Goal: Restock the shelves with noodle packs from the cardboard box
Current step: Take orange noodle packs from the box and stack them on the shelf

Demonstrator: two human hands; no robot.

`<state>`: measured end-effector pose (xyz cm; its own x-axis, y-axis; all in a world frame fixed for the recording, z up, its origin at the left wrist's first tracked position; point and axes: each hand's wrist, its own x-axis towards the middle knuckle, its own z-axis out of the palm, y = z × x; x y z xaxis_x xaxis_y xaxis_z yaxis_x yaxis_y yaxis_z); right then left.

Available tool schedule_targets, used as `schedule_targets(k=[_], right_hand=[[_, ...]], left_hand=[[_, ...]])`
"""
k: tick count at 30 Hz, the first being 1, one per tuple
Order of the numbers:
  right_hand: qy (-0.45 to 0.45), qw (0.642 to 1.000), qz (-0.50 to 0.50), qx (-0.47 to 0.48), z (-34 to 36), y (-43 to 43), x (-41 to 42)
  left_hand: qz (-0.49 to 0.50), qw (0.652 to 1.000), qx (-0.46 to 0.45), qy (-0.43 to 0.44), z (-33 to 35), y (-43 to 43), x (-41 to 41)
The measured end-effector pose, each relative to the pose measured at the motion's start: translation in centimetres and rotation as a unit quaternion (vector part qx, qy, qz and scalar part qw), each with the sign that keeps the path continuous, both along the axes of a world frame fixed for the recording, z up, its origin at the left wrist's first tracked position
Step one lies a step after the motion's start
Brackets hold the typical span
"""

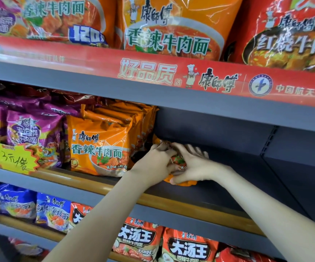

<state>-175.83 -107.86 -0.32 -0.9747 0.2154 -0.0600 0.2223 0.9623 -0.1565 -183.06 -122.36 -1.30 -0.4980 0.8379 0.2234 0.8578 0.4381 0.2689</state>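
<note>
Shop, as I read it: a grocery aisle. Grey metal shelves (209,114) stacked in tiers, each stocked with noodle packs (98,146) standing face-out in rows several deep and sorted by kind: purple at left, orange beside them, blue and red on the tier below. A red printed brand strip (171,72) runs along the upper shelf edge. A yellow starburst price tag (14,159), handwritten, sits at left on the wooden front rail (88,181).

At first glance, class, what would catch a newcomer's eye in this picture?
On the middle shelf, the left hand and right hand grip an orange noodle pack, just right of a standing row of orange packs. Above, a red banner spans the shelf edge.
</note>
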Motion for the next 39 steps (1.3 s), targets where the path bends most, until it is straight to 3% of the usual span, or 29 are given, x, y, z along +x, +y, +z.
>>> schedule_targets(k=[6, 10, 12, 15, 20, 25, 30, 34, 39], right_hand=[[0.140, 0.986, -0.021, 0.087, -0.7, 0.8, -0.7], [0.240, 0.951, -0.022, 0.195, -1.7, 1.5, -3.4], [0.227, 0.945, 0.004, 0.237, -1.6, 2.0, -4.8], [0.177, 0.944, 0.051, 0.274, -2.2, 2.7, -5.6], [0.173, 0.950, 0.104, 0.239, -3.6, 5.0, -4.6], [0.150, 0.961, 0.028, 0.230, -3.5, 6.2, -5.3], [0.187, 0.949, -0.036, 0.250, -3.6, 5.8, -6.2], [0.136, 0.952, -0.022, 0.273, -3.4, 5.6, -7.8], [0.091, 0.970, -0.002, 0.224, -3.4, 5.5, -8.7]], left_hand=[[-0.034, 0.997, 0.032, 0.060, 0.9, -0.1, -0.9], [0.048, 0.990, -0.100, 0.083, 0.8, 1.2, -2.4], [0.086, 0.972, -0.192, 0.104, 0.6, 2.4, -3.0], [0.109, 0.960, -0.235, 0.106, 0.0, 3.7, -4.0], [0.106, 0.962, -0.236, 0.092, -0.5, 4.7, -4.8], [0.083, 0.974, -0.198, 0.070, -1.1, 5.7, -5.7], [0.119, 0.954, -0.222, 0.160, -0.8, 7.2, -6.9], [0.163, 0.944, -0.235, 0.163, -1.1, 7.3, -7.5], [0.185, 0.937, -0.245, 0.168, -1.4, 7.5, -7.0]])
